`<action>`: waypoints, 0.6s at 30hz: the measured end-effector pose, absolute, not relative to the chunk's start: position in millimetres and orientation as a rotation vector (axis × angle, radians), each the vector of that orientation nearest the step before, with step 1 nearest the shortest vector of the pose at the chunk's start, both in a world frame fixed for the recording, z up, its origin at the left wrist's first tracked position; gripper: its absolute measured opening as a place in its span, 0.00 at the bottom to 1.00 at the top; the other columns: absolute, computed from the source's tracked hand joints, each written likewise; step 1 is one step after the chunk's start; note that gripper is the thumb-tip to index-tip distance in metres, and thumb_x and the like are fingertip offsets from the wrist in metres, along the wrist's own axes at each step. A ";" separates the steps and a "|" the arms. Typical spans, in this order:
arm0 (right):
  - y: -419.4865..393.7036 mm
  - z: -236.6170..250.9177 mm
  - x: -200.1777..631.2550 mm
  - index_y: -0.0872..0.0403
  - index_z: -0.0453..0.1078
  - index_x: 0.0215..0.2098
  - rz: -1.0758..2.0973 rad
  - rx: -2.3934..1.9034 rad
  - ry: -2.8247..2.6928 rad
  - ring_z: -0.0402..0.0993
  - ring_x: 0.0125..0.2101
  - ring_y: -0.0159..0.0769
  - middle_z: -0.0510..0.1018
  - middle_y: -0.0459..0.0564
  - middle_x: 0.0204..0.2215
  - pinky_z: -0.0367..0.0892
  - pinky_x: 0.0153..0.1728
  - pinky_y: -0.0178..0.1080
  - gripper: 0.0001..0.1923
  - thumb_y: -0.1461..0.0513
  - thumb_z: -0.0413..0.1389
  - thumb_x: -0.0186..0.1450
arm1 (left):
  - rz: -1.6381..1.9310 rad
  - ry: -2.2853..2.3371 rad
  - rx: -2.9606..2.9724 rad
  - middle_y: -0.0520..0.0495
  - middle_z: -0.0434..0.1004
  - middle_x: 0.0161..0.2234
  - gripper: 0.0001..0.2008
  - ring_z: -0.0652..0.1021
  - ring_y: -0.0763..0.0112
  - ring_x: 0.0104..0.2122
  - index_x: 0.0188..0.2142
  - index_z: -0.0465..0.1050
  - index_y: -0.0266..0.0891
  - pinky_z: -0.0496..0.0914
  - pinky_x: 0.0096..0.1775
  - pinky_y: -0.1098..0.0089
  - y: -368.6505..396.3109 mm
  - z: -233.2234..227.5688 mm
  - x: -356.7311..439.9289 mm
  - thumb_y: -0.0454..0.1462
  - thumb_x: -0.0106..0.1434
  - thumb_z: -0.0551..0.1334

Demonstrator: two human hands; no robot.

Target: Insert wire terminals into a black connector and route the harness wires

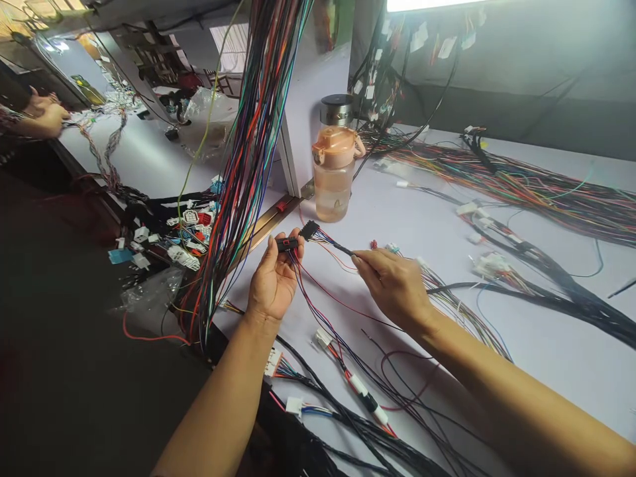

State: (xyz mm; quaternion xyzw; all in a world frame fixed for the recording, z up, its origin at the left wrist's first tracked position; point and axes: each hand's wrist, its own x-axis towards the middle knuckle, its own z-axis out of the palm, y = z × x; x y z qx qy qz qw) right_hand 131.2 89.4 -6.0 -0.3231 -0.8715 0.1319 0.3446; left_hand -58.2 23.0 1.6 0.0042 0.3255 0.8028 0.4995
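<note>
My left hand (272, 278) pinches a small black connector (287, 244) between thumb and fingertips, with thin red, blue and black wires trailing down from it. My right hand (392, 283) pinches the taped black wire bundle (342, 248) just behind a second black connector (309, 230), which sits right next to the first one, above the white table (427, 225). The two connectors are close together; I cannot tell whether they touch.
A thick curtain of coloured wires (248, 152) hangs left of my hands. A peach water bottle (332, 173) stands behind them. Harness bundles (521, 185) with white plugs cover the table's right and front. Loose connectors (186, 235) lie at left. Another person's hand (42, 114) is far left.
</note>
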 end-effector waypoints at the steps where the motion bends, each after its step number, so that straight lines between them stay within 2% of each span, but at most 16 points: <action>1: 89.8 -6.5 130.8 0.56 0.74 0.38 0.340 -0.841 -2.261 0.73 0.29 0.33 0.76 0.49 0.27 0.67 0.35 0.35 0.15 0.60 0.47 0.70 | 1.942 0.787 0.007 0.34 0.77 0.44 0.13 0.78 0.59 0.47 0.35 0.74 0.31 0.78 0.38 0.70 23.0 1.8 -58.2 0.35 0.69 0.52; 13: 106.1 -0.1 121.5 0.55 0.76 0.39 0.395 -1.006 -2.227 0.74 0.30 0.35 0.79 0.50 0.29 0.63 0.34 0.35 0.15 0.60 0.47 0.69 | 1.950 0.782 -0.022 0.35 0.77 0.43 0.12 0.77 0.60 0.48 0.35 0.72 0.31 0.78 0.39 0.71 24.2 3.6 -59.3 0.35 0.69 0.52; 18: 134.7 1.9 102.9 0.54 0.75 0.33 0.313 -1.258 -2.475 0.72 0.31 0.36 0.79 0.52 0.31 0.56 0.30 0.36 0.17 0.61 0.45 0.68 | 1.975 0.770 -0.006 0.38 0.78 0.39 0.13 0.79 0.64 0.45 0.34 0.71 0.31 0.77 0.40 0.72 27.0 0.4 -64.8 0.35 0.70 0.51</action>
